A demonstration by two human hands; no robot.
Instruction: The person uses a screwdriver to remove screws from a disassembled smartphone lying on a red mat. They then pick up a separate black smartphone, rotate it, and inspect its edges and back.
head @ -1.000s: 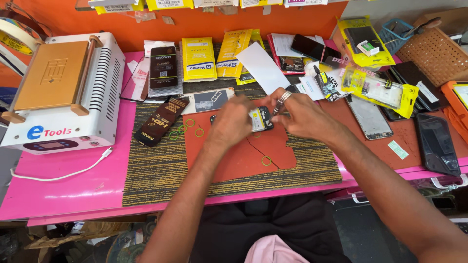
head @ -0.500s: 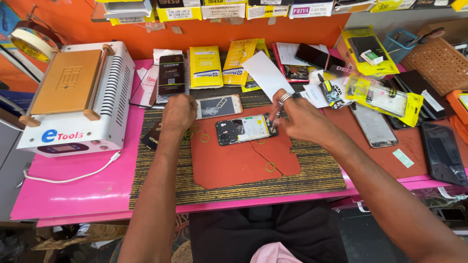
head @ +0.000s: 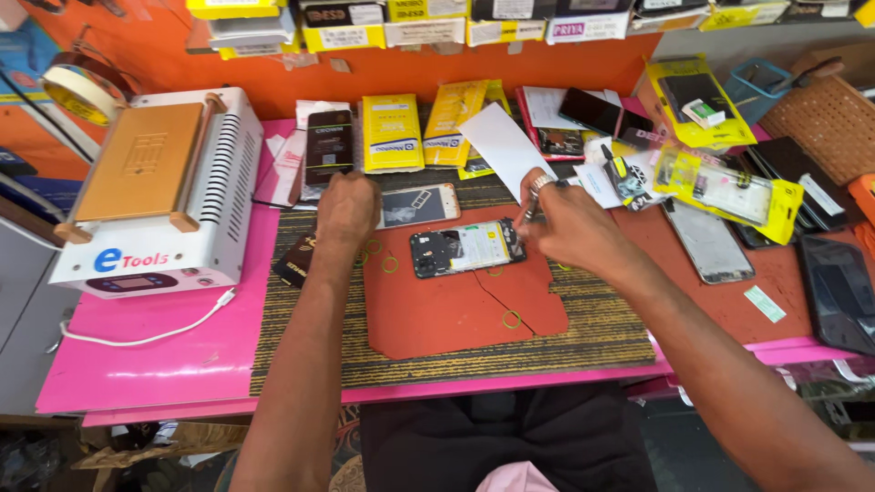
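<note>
An opened phone, its back cover off and its insides showing, lies flat on a red mat in the middle of my surface. My right hand sits just beside its right end, fingers pinched around thin metal tweezers. My left hand rests knuckles-up beside a second phone; I cannot tell whether those fingers grasp anything.

Desk: bright pink. Mat: black-and-yellow fine stripes. Work pad on it: rust red, cracked. Opened phone: dark inside with a pale yellow-green patch. Heating machine: white body, tan top plate, blue lettering. Packets: yellow. Back wall: orange.
</note>
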